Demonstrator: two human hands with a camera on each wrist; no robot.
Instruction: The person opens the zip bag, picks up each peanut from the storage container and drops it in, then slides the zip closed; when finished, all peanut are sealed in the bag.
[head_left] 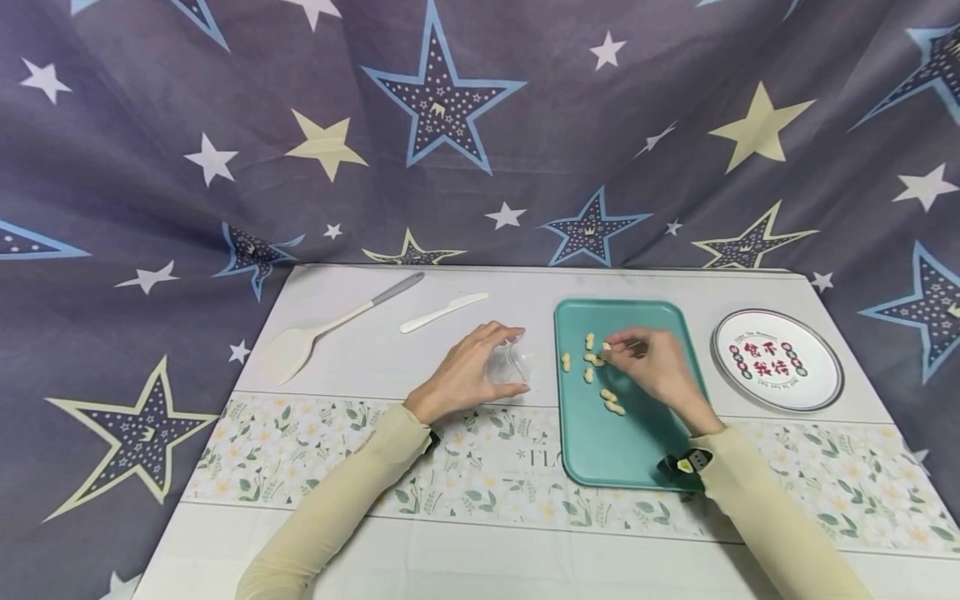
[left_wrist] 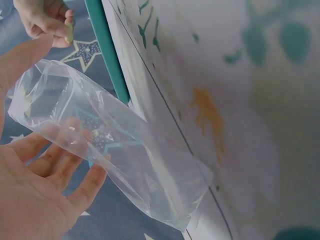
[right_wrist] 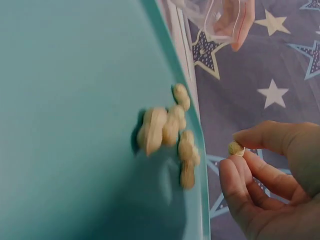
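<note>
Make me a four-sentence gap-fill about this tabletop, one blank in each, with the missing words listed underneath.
1. A pale tan peanut is pinched in the person's ____ hand.
2. The person's left hand holds a transparent plastic ____.
3. In the head view, the rectangular teal tray lies to the ____ of the round white plate with red characters.
4. The long white spatula has a grip coloured ____.

Missing words: right; bag; left; grey.

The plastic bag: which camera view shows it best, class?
The left wrist view: the bag appears large and nearly whole. The head view shows it small, at the left hand; the right wrist view catches only part, along the top edge.
</note>
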